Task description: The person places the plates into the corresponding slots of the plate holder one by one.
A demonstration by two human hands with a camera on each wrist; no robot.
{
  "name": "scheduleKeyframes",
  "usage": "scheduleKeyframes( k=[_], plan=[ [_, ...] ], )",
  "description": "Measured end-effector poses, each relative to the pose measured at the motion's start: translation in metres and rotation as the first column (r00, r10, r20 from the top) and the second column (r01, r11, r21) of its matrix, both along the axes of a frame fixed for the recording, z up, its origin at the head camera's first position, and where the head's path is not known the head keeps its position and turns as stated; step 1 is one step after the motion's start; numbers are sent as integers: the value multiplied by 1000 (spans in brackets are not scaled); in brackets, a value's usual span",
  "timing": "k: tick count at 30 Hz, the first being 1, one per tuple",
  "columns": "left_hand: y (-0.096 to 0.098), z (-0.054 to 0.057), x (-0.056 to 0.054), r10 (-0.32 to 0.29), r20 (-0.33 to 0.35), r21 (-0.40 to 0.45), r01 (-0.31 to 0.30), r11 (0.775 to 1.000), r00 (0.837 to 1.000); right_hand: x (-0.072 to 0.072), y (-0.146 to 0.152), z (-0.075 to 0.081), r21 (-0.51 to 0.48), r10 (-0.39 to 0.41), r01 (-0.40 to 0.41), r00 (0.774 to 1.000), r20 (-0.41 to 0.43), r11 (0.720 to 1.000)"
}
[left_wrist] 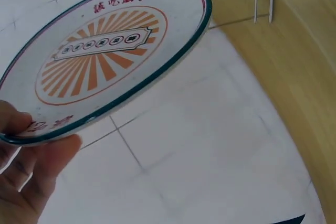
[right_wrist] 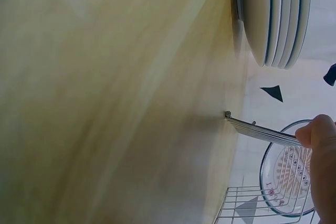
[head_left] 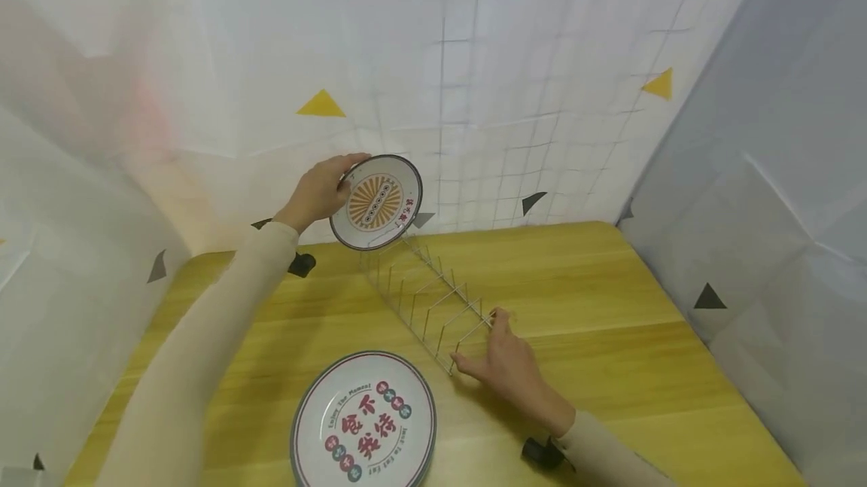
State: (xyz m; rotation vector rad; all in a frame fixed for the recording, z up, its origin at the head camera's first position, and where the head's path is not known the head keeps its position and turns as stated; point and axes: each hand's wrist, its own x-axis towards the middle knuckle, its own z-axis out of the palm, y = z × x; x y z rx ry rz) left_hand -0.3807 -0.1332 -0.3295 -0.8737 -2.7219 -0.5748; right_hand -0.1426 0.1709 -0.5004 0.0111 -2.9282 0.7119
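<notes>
Pinching sunburst plate point(head_left: 375, 202) by its rim @ 11 o'clock of wire dish rack point(head_left: 428, 311), L hand point(head_left: 321, 190) is prob. risking a drop if grip's slipping, R hand point(head_left: 512, 366) gripping rack's 5 o'clock end.

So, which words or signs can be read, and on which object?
"Enjoy The Moment": stacked plate
"食不我待": stacked plate
"吃飯了": held plate; preceding character unclear
Too small or blurred: both plates' circled characters; stacked plate's lower-right line; held plate's lower red characters.
</notes>
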Motion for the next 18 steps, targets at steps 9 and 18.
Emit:
scheduleKeyframes(
  k=[9, 18],
  plan=[
    [4, -27, -6, -33, 75, 11, 32, 999, 997, -2, -3, 2, 0, 2, -2, 1000, -13, 1000],
    [-12, -44, -12, -56, 388, 194, -22, 981, 920, -2, -5, 1, -4, -10, 10, 1000, 25, 1000]
  ],
)
